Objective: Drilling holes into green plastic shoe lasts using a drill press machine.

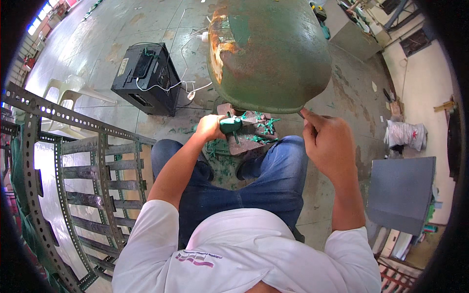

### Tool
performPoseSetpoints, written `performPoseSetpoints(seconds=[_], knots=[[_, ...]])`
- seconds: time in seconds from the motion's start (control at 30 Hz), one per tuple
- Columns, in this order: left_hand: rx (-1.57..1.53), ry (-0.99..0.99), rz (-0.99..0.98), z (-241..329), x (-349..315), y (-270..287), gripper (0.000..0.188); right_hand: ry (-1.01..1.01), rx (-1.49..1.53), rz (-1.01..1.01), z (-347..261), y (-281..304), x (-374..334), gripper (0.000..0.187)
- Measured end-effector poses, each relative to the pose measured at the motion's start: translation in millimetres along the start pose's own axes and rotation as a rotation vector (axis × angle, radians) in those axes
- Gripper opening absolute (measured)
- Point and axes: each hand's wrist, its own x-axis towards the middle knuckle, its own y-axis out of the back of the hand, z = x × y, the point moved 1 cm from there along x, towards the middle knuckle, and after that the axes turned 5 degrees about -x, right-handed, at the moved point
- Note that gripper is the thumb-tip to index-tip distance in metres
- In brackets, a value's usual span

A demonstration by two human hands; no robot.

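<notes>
1. Rack, far left: slatted metal frame standing on the floor. Pale plastic chair behind it, pushed off to the side, probably just out of the way.
2. Black box: on the floor beyond the left arm. Phone lies on top with a white cable at its end; likely charging, box serving as a handy shelf.
3. Left hand: fingers wrapped round the green block, firm grasp. Block is over the board, ahead of the knees and below the shell's near edge; held there probably to keep it steady. Thin dark bits at the block too small to identify.
4. Board: brown, lies ahead of the knees, seemingly a work surface within reach. Green shavings on it, more on the floor around.
5. Shell: big, rounded, green, worn rusty patch at its left edge. Support mostly hidden.
6. Right hand: fingers curled, index tip at the shell's lower edge. Cannot tell if it pinches the rim, something thin, or only touches; perhaps bracing.
7. Writing: pale label on the box's side, unreadable. Shirt has small lettering with a purple striped mark. Plastic bag, right, shows a red mark. No brand made out.
</notes>
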Motion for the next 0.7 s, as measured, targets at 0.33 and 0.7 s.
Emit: performPoseSetpoints(seconds=[0.33, 0.7], knots=[[-0.001, 0.012, 0.0, -1, 0, 0, 0.089, 0.005, -0.013, 0.015, 1, -5, -3, 0.035], [0.01, 0.035, -0.03, 7, -2, 7, 0.091, 0.007, 0.001, 0.052, 3, -13, -8, 0.037]])
